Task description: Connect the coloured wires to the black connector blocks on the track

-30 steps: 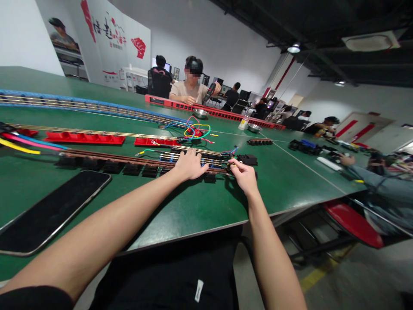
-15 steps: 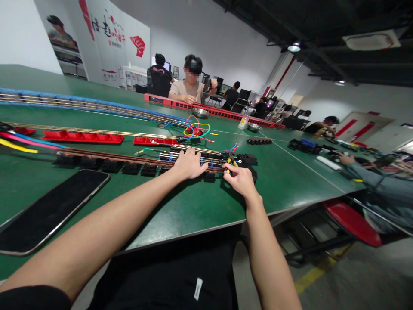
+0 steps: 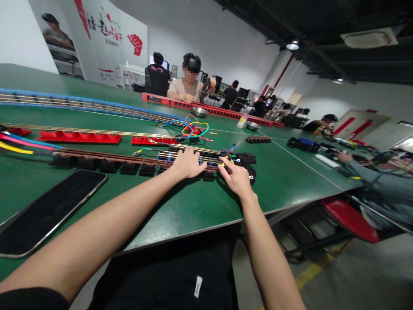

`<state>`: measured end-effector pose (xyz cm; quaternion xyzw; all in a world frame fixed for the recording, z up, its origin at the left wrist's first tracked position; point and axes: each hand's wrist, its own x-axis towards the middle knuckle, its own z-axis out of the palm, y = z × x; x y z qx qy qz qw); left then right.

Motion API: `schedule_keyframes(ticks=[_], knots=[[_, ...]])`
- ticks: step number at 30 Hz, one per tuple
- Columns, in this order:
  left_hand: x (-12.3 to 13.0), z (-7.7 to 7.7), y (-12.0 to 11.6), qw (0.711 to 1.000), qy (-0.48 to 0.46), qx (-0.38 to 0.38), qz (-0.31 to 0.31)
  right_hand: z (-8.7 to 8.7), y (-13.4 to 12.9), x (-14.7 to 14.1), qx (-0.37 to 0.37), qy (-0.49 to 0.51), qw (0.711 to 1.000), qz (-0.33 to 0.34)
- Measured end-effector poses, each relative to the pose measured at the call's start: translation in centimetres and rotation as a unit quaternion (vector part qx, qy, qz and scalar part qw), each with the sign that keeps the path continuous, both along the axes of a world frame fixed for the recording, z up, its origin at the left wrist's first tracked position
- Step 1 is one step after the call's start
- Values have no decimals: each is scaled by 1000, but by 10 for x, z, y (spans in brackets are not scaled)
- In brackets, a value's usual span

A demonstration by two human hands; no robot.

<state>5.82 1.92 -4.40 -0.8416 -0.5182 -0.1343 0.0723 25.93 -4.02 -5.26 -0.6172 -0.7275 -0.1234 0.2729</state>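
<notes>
My left hand (image 3: 187,163) lies flat with spread fingers on a conductor rail assembly (image 3: 148,162) of brown and brass strips in black holders. My right hand (image 3: 235,176) is at the right end of this assembly, thumb and index finger stretched apart and touching it. Beside and partly under these fingers is a yellow-and-black tool (image 3: 231,156), perhaps pliers, mostly hidden by the hand. A blue wire's ring terminal (image 3: 238,160) lies just beyond the right hand, and another ring terminal (image 3: 251,177) sits on the black end piece (image 3: 250,169).
A phone (image 3: 51,211) lies at the left. Behind the assembly are red holders (image 3: 80,137), a blue track (image 3: 97,105), a bundle of coloured wires (image 3: 195,129) and a metal bowl (image 3: 198,112). A co-worker (image 3: 189,82) sits across the table; a red stool (image 3: 350,218) stands at right.
My right hand has loosened from a pinch, its thumb and index finger now apart, and shifted slightly left. More of the ring terminal on the end piece shows. My left hand stays in place.
</notes>
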Motion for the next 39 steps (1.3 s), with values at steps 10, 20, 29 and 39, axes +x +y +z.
schedule_keyframes(ticks=[10, 20, 29, 39], knots=[[0, -1, 0, 1000, -12, 2, -4, 1, 4, 4, 2, 192, 981, -1], [0, -5, 3, 1000, -13, 13, -5, 2, 12, 6, 18, 415, 905, 89], [-1, -3, 1, 1000, -14, 12, -9, 11, 10, 7, -4, 663, 744, 79], [0, -2, 1, 1000, -10, 0, -3, 17, 11, 23, -33, 798, 595, 89]])
